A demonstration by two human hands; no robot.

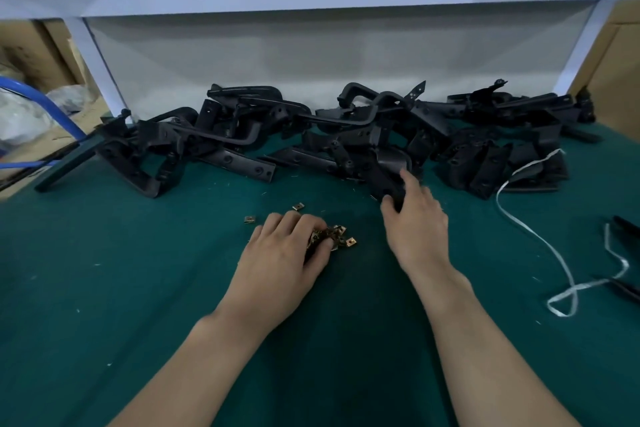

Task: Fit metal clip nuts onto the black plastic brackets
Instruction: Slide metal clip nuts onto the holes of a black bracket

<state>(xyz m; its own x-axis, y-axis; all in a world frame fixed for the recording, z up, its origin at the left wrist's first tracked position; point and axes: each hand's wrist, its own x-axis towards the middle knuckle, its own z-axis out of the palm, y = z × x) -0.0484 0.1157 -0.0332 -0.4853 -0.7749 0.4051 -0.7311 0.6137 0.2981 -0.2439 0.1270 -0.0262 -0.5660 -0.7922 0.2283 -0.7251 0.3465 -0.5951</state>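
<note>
The green work mat (138, 288) fills the lower frame. The black plastic brackets (242, 135) lie in a tangled pile across the middle of the frame, against the white back panel.

Right hand (419, 225), centre right: fingers and thumb curl round the near end of one bracket (388, 180) at the front edge of the pile. Draw this bracket straight toward the body so that neighbouring parts do not snag.

Left hand (287, 253), centre: fingers bend over the small heap of clip nuts (341, 236); whether a nut is pinched cannot be told. Take one nut only, open side leading.

Two loose nuts (298, 207) lie just above the left hand. Align the nut hole with the bracket hole, then press until seated.
</note>
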